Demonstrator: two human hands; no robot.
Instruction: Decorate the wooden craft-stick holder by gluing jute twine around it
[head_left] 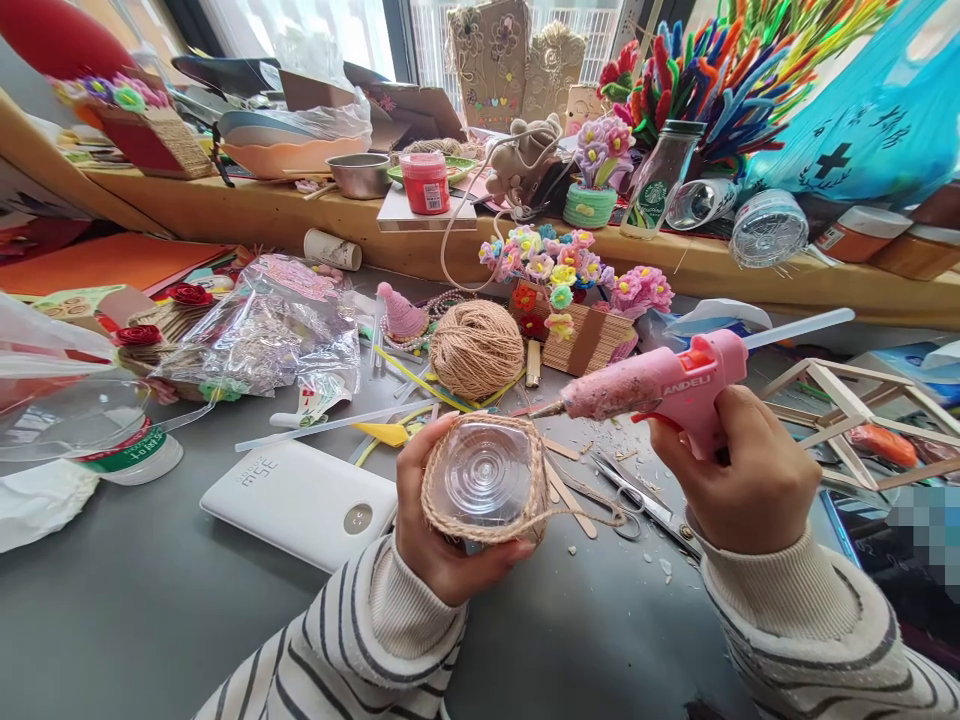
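Note:
My left hand [442, 530] grips a clear plastic container [484, 468], its round-ringed base turned up toward me. Jute twine [450, 525] runs around the container's edge, and a loose length trails off to the right over the table. In my right hand [750, 470] is a pink hot glue gun [675, 385] with a translucent glue stick [801, 326] poking out of its back. The gun's nozzle points left and sits at the far right edge of the twine; whether it touches cannot be made out.
A ball of twine [477, 348] sits behind the container. Scissors [645, 505] and wooden craft sticks [571, 500] lie to the right, a white power bank [300, 503] to the left. A stick frame [862, 420] stands far right. Fuzzy flowers [547, 262] and a shelf [262, 215] are behind.

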